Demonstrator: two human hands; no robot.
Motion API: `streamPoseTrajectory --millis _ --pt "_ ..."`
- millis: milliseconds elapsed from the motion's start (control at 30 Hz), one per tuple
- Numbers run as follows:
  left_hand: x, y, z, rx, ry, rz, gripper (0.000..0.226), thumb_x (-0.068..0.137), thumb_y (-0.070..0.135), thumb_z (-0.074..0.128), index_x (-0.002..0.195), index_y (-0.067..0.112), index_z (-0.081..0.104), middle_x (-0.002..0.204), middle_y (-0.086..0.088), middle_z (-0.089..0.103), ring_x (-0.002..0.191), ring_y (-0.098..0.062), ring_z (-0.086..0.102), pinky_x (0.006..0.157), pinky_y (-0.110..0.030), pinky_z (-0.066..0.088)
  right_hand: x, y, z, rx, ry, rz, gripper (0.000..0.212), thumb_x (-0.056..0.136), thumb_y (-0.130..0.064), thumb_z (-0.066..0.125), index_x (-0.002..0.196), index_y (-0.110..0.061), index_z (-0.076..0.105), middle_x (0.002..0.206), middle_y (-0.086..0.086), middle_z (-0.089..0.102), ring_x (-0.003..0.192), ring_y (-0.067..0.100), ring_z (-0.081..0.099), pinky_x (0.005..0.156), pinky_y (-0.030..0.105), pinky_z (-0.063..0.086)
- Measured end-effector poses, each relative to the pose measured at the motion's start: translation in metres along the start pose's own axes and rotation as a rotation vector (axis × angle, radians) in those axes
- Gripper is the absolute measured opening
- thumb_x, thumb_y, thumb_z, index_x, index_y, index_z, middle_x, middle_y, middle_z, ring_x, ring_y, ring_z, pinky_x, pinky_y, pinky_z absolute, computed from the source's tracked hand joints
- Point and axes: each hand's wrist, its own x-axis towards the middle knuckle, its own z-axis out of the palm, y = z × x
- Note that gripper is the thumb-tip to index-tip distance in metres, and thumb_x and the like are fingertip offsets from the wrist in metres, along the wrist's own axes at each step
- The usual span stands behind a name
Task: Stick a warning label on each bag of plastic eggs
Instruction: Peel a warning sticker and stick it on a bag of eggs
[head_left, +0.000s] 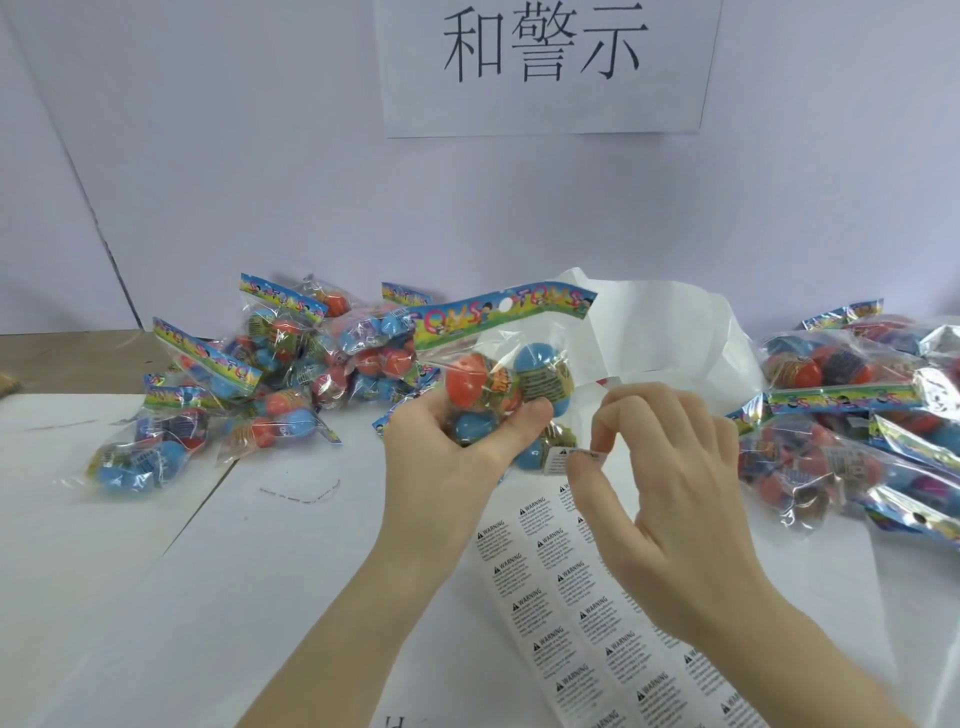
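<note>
Right hand (670, 467) pinches label (574, 460) against left-held bag (514, 374)

White table (156, 597): egg bags (249, 384), label sheet (587, 623).

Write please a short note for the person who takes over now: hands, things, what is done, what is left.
Left hand grips one bag above the table.
Right hand pinches a label at the bag's lower edge; it looks not yet pressed flat.
Label sheet lies under the right hand.
Piles of bags lie left and right; I cannot tell which pile is labelled.
Left: press this label, then the other bags.
</note>
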Motion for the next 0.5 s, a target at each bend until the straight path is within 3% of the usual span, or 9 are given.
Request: streamPoseTrajectory --millis 367,500 --pt "-0.0010 0.0008 -0.0011 -0.025 -0.016 -0.045 0.018 0.071 0.006 0.076 0.063 0.022 0.074 0.063 0.005 0.072 0.057 -0.006 0.063 0.054 -0.014 0.049 -0.0005 -0.0015 0.0012 -0.010 -0.008 0.086 0.024 0.080 -0.045 0.042 0.085 -0.023 0.049 0.088 -0.011 0.052 0.089 0.008 0.041 0.073 0.029 0.021" --pt "-0.0015 0.0043 -0.0012 -0.101 -0.030 -0.097 0.007 0.059 0.025 0.075 0.061 0.032 0.075 0.061 0.008 0.070 0.058 -0.004 0.062 0.056 -0.013 0.048 0.0001 -0.0003 -0.0018 0.189 -0.102 0.247 0.035 0.072 -0.063 0.040 0.094 -0.036 0.044 0.095 -0.022 0.051 0.094 -0.002 0.044 0.086 0.015 0.025"
